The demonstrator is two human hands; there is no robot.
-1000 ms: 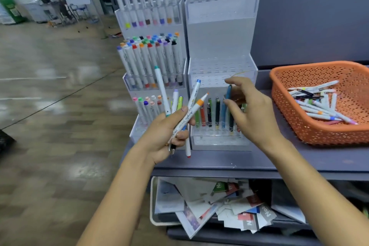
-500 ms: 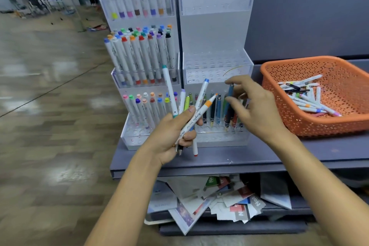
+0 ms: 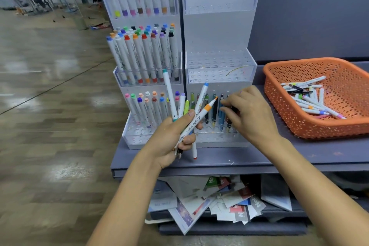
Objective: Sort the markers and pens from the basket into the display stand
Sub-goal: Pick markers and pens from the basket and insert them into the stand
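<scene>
Presently I note the left hand gripping a fan of markers in front of the stand. The right hand pinches the top of a blue pen standing in the stand's front row. Right of the stand, the basket holds loose pens on the table.
</scene>
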